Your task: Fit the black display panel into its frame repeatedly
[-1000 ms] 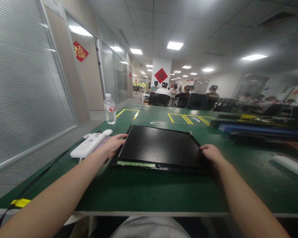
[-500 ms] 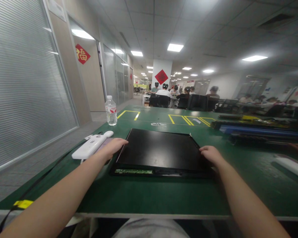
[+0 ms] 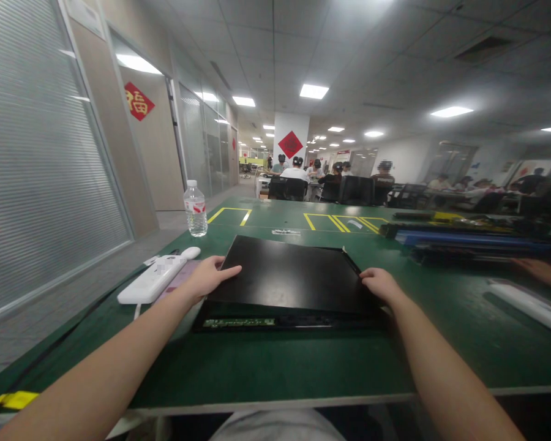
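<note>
A flat black panel (image 3: pixel 289 272) lies on the green table (image 3: pixel 275 361) in front of me, over a black frame whose near edge shows a green circuit strip (image 3: pixel 239 322). The panel's near edge is raised a little off the frame. My left hand (image 3: pixel 209 277) grips the panel's left edge, thumb on top. My right hand (image 3: pixel 380 283) holds its right near corner with curled fingers.
A white power strip (image 3: pixel 151 280) and a white mouse (image 3: pixel 191 252) lie to the left, a water bottle (image 3: pixel 195 209) behind them. Stacked dark panels (image 3: pixel 468 242) fill the right side. Another person's hand (image 3: pixel 539 271) rests at far right. Several people sit at distant desks.
The panel's near edge has lifted slightly off the frame. My left thumb has moved onto the panel's top. The camera has shifted a little to the right.
</note>
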A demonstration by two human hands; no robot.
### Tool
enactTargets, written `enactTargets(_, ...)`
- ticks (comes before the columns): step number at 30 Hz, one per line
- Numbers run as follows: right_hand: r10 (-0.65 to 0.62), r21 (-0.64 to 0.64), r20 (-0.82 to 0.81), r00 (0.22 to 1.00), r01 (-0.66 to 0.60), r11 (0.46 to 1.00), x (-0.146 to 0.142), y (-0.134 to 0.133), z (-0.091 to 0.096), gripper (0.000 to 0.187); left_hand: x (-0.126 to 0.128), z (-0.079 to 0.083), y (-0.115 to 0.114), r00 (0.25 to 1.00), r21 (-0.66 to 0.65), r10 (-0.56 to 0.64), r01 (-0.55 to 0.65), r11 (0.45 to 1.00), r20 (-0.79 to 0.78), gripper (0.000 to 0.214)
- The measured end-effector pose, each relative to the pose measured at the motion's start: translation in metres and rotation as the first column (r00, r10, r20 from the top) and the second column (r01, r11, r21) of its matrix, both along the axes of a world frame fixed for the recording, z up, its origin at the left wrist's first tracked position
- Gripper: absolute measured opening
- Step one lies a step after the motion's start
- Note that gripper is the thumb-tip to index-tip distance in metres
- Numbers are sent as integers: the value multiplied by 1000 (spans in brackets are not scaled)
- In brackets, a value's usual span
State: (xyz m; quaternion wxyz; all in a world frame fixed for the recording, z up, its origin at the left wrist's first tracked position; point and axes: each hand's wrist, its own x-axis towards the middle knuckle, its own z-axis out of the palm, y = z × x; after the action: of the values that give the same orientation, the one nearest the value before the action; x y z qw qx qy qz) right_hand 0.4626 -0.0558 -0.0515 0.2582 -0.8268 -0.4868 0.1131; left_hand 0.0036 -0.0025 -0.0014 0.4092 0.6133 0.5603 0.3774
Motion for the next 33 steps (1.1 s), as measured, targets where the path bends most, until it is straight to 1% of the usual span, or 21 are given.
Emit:
enactTargets(5, -24, 87, -37, 999, 27, 996, 5, 5, -6, 54, 2, 4, -2, 987, 16, 4, -7, 1000, 163, 58)
enactTargets(7, -33, 118, -55, 998, 39, 992, 4, 6, -5, 57, 3, 5, -3, 977, 41, 1, -10, 999, 215, 59)
enactTargets(8, -36, 136, -68, 997, 45, 990, 3, 6, -4, 54, 3, 5, -3, 971, 53, -2, -11, 999, 239, 59)
enactTargets(10, -38, 167, -120, 992, 58, 984, 2, 5, -3, 42, 5, 6, -4, 957, 77, -8, -15, 997, 289, 57)
enactTargets(12, -38, 196, -237, 971, 86, 977, 0, 4, -2, 31, 6, 7, -6, 942, 99, -13, -21, 995, 336, 56)
enactTargets(14, -44, 226, -400, 916, 145, 963, 0, 4, -2, 24, 6, 8, -6, 929, 108, -18, -24, 994, 371, 54)
enactTargets(17, -6, 319, -598, 801, 244, 916, -1, 3, 2, 16, 4, 10, -5, 905, 108, -7, -43, 993, 425, 52)
enactTargets(19, 90, 393, -703, 705, 280, 876, -2, 0, 10, 18, 1, 11, -3, 869, 81, 23, -72, 994, 494, 51)
enactTargets(21, 226, 434, -810, 542, 293, 852, -4, -4, 19, 27, -2, 11, 0, 826, 30, 64, -97, 995, 560, 50)
enactTargets(22, 312, 469, -826, 470, 265, 843, -5, -6, 24, 32, -3, 11, 2, 811, 9, 80, -104, 995, 579, 50)
enactTargets(23, 388, 517, -820, 420, 255, 817, -6, -9, 28, 35, -4, 11, 2, 804, -4, 88, -106, 994, 589, 50)
enactTargets(24, 438, 549, -817, 376, 272, 790, -6, -12, 31, 34, -4, 11, 2, 801, -6, 86, -103, 995, 592, 50)
enactTargets(26, 435, 539, -836, 336, 349, 766, -6, -17, 35, 27, -3, 12, 1, 802, -8, 72, -83, 997, 593, 49)
enactTargets(28, 354, 464, -881, 316, 421, 780, -6, -19, 36, 16, -1, 14, -1, 807, -51, 64, -42, 998, 588, 43)
enactTargets(30, 295, 418, -903, 311, 486, 768, -4, -20, 38, 10, 1, 14, -4, 826, -122, 39, 37, 992, 562, 37)
enactTargets(31, 294, 423, -903, 314, 521, 741, -4, -20, 38, 11, 2, 14, -4, 849, -134, 11, 70, 989, 529, 37)
enactTargets(32, 311, 443, -895, 319, 555, 704, -3, -20, 39, 12, 2, 13, -5, 880, -112, -22, 85, 990, 474, 39)
enactTargets(33, 339, 466, -885, 320, 576, 672, -2, -21, 41, 13, 2, 12, -5, 919, -53, -52, 79, 995, 392, 42)
